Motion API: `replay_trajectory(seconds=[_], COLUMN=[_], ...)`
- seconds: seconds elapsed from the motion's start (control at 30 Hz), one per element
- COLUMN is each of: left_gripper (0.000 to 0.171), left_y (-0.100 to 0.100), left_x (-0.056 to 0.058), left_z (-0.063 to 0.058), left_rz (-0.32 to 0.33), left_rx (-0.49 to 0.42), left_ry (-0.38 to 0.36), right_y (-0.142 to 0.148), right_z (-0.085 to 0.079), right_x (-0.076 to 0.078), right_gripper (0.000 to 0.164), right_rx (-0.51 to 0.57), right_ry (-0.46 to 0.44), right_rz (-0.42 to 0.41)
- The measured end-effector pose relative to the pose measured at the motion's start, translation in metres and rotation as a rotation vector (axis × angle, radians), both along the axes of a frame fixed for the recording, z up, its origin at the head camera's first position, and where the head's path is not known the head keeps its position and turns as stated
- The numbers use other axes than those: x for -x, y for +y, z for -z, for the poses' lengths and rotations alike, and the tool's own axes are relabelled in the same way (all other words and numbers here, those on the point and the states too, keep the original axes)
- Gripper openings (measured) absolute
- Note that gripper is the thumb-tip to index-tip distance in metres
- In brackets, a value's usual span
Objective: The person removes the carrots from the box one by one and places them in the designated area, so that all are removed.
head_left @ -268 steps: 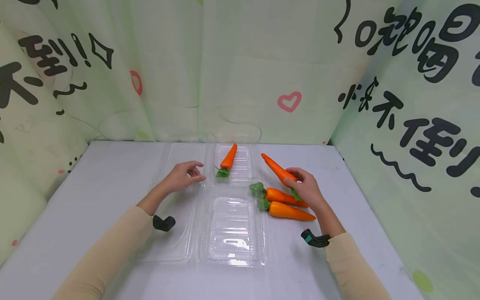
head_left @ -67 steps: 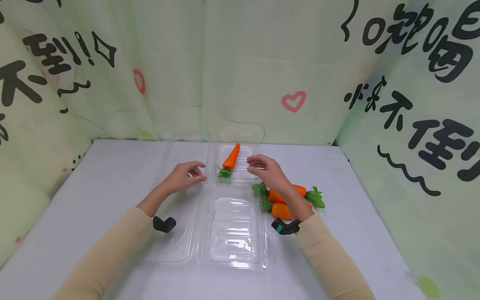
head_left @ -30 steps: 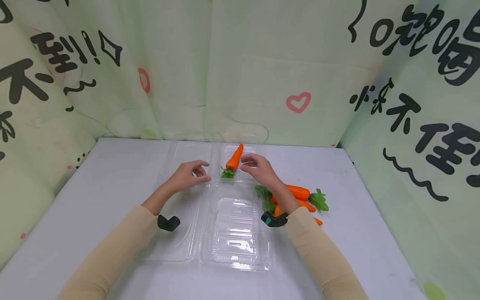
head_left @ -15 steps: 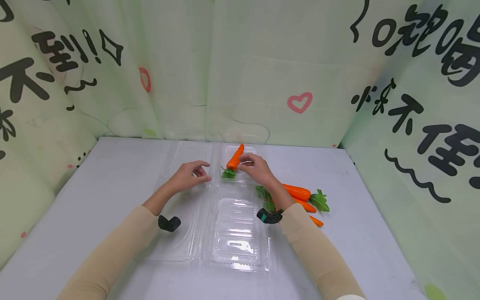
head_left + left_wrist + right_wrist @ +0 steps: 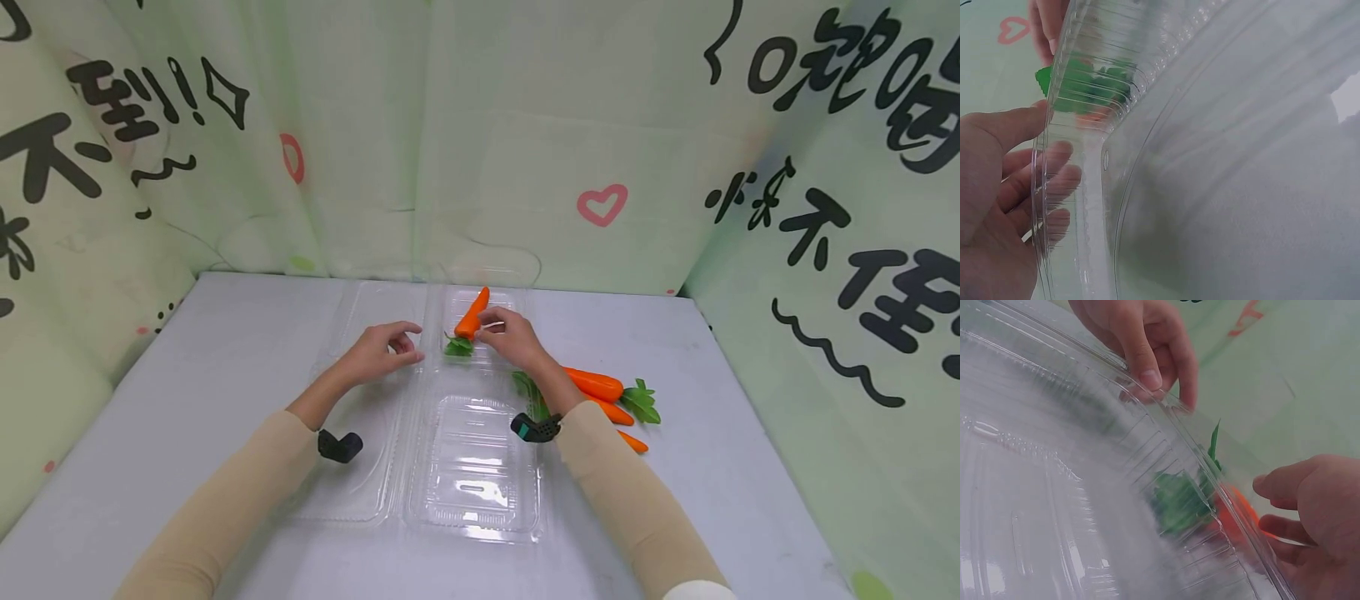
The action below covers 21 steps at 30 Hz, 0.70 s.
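An orange carrot [image 5: 468,321] with green leaves lies tilted in the far part of the clear plastic container [image 5: 475,533]. My right hand [image 5: 512,336] reaches over its right side, thumb and fingertips right at the orange root; I cannot tell if they grip it. In the right wrist view that carrot [image 5: 1235,506] shows beside the fingertips, its leaves partly behind clear plastic. My left hand [image 5: 382,350] stays left of the carrot, close over the container's rim, with thumb and forefinger apart. Through the plastic wall, the left wrist view shows its relaxed fingers [image 5: 1063,178].
Several more carrots [image 5: 592,383] lie to the right, partly under my right forearm, one with leaves pointing right. A clear lid section [image 5: 360,500] spreads to the left. A pale green curtain [image 5: 495,150] with dark lettering closes off the back and sides.
Earlier my right hand laid a carrot on the pile at right. It has since moved left to the carrot in the container and is nearly still now. My left hand has stayed put.
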<state>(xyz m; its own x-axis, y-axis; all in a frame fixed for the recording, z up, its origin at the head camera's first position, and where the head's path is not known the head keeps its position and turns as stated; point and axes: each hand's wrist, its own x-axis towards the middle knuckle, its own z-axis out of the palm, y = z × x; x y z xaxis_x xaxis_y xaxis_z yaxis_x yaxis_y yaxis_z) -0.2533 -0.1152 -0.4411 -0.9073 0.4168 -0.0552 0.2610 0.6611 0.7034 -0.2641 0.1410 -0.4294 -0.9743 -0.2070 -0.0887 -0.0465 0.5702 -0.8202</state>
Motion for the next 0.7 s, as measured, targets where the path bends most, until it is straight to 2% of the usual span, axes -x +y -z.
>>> replay_trajectory(seconds=[0.53, 0.7], left_gripper=[0.055, 0.054], left_y=[-0.0005, -0.0012], left_x=[-0.0014, -0.0012], left_z=[-0.0017, -0.001], left_rz=[-0.002, 0.014], left_rx=[0.033, 0.033], left_ry=[-0.028, -0.008], right_y=[-0.0091, -0.0102], right_z=[0.0044, 0.0057], right_x=[0.0051, 0.0072], right_gripper=[0.034, 0.033], right_rx=[-0.022, -0.034], right_ry=[0.052, 0.064], right_rz=[0.038, 0.028])
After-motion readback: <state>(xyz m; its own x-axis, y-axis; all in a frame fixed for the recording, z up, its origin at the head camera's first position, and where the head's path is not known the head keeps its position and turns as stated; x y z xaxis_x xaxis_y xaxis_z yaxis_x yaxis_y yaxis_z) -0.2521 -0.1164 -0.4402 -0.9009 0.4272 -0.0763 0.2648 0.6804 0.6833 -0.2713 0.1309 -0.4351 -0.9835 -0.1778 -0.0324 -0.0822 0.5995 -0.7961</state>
